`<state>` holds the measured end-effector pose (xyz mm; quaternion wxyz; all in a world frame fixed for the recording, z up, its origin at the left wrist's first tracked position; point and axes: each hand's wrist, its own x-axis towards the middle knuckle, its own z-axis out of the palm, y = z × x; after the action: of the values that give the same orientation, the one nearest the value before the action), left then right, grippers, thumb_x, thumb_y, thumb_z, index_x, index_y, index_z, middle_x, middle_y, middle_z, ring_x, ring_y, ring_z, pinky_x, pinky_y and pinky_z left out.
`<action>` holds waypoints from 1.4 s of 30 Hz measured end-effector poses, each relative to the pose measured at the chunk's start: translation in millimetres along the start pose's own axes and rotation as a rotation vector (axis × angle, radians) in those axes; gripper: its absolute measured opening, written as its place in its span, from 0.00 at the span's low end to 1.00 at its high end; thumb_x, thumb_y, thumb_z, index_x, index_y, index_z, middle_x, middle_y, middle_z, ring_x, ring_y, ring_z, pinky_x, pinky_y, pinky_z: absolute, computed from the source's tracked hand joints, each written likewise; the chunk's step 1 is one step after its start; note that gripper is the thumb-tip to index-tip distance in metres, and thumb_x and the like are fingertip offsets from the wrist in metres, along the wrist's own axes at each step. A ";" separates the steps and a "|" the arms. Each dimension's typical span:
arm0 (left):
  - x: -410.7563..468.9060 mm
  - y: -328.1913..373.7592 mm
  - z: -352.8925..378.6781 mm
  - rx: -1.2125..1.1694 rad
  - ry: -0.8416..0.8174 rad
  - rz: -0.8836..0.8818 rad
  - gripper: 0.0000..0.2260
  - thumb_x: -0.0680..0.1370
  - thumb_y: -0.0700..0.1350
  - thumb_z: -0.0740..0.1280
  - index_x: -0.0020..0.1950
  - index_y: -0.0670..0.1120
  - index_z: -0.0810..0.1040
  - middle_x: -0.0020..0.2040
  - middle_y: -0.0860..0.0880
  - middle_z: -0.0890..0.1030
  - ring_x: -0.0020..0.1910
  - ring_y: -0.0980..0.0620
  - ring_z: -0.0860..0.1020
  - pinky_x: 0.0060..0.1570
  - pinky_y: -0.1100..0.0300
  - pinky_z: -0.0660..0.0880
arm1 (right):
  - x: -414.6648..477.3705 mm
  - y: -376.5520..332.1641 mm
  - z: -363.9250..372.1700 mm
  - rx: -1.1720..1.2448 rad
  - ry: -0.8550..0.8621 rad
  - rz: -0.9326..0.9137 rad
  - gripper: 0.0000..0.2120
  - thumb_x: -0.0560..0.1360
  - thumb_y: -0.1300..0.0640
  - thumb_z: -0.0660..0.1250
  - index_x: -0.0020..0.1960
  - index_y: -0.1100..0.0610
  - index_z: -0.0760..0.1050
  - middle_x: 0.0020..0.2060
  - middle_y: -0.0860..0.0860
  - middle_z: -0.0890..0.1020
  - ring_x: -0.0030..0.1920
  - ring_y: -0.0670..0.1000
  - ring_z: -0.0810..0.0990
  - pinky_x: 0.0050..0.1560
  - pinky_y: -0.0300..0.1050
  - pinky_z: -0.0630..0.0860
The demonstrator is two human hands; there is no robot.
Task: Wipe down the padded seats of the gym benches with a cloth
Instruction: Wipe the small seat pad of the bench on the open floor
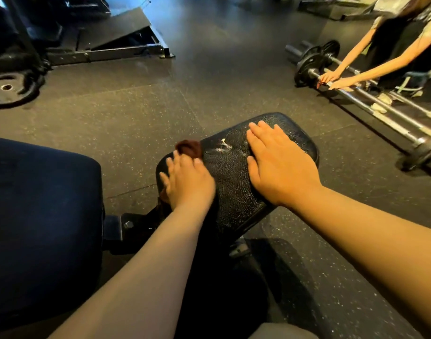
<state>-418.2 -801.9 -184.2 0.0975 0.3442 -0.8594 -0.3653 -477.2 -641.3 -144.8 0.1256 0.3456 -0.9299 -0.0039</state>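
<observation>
The left hand lies low in the middle of the frame on the left edge of a small black seat pad, its fingers spread flat and pressing a dark reddish-brown cloth against the pad; the cloth bunches out beyond the fingertips, and a bit of it shows under the heel of the hand. The right hand rests flat on the right half of the same pad, fingers straight and close together, pointing toward the top of the frame, holding nothing. Between the two hands the cracked, glossy surface of the pad shows a pale smear or scuff. The pad sits on a dark metal frame with a bolt showing just left of the left forearm. At the left edge of the frame, lower down, is a larger dark blue cushion, apart from the hands. All of this stands on a speckled dark rubber floor. In the upper left a weight plate lies by the foot of a black machine with a slanted board. In the upper right another person bends over with both hands on a barbell lying on the floor, black plates on its near end.
</observation>
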 end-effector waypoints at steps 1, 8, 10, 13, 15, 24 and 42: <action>-4.8 6.0 3.4 0.019 0.000 0.047 0.23 0.85 0.48 0.51 0.80 0.45 0.58 0.82 0.47 0.53 0.81 0.47 0.49 0.79 0.46 0.42 | 0.7 0.1 -0.4 -0.006 -0.010 0.003 0.30 0.79 0.49 0.50 0.77 0.64 0.63 0.77 0.60 0.65 0.78 0.59 0.61 0.78 0.53 0.51; -21.0 6.3 10.5 0.024 -0.103 0.492 0.23 0.85 0.50 0.53 0.81 0.51 0.58 0.81 0.53 0.54 0.81 0.52 0.48 0.79 0.50 0.42 | 0.5 -0.9 -0.9 -0.014 -0.033 -0.003 0.31 0.79 0.48 0.49 0.77 0.63 0.64 0.77 0.59 0.65 0.78 0.58 0.61 0.78 0.52 0.51; 1.1 -8.0 2.3 0.072 -0.043 0.292 0.23 0.85 0.51 0.53 0.80 0.50 0.59 0.82 0.51 0.53 0.81 0.50 0.47 0.79 0.48 0.41 | 0.3 -2.3 -0.3 -0.033 -0.033 -0.012 0.31 0.79 0.48 0.48 0.77 0.64 0.64 0.77 0.59 0.65 0.78 0.58 0.61 0.78 0.52 0.51; 11.0 -10.3 -2.1 0.035 -0.007 0.025 0.24 0.85 0.50 0.51 0.80 0.45 0.58 0.82 0.46 0.46 0.81 0.46 0.43 0.78 0.47 0.40 | 0.3 -1.6 -0.2 -0.030 -0.038 -0.010 0.31 0.79 0.48 0.48 0.77 0.63 0.64 0.77 0.59 0.65 0.78 0.58 0.61 0.78 0.52 0.51; 2.0 0.1 1.0 0.003 -0.004 0.068 0.24 0.85 0.50 0.49 0.81 0.46 0.53 0.82 0.48 0.46 0.81 0.48 0.43 0.78 0.48 0.39 | 0.7 -2.2 -0.8 -0.026 -0.032 -0.006 0.31 0.79 0.48 0.49 0.77 0.63 0.64 0.77 0.59 0.65 0.78 0.58 0.61 0.78 0.51 0.50; -39.3 19.5 8.5 -0.122 -0.099 0.468 0.22 0.85 0.47 0.55 0.80 0.52 0.60 0.79 0.52 0.63 0.78 0.52 0.59 0.77 0.49 0.58 | -0.7 -2.7 -3.7 0.014 -0.009 0.001 0.28 0.81 0.50 0.52 0.78 0.62 0.63 0.77 0.58 0.64 0.79 0.56 0.59 0.78 0.50 0.49; -30.2 11.9 -1.6 -0.112 -0.098 0.243 0.33 0.78 0.59 0.33 0.81 0.53 0.53 0.81 0.57 0.53 0.80 0.59 0.44 0.76 0.59 0.37 | 2.2 7.5 16.5 -0.096 0.058 -0.025 0.33 0.78 0.45 0.48 0.68 0.66 0.75 0.69 0.62 0.74 0.70 0.61 0.74 0.73 0.53 0.57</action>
<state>-401.3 -776.9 -172.3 0.1181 0.2135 -0.8766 -0.4148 -487.5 -638.3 -159.6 0.1690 0.3509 -0.9202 -0.0399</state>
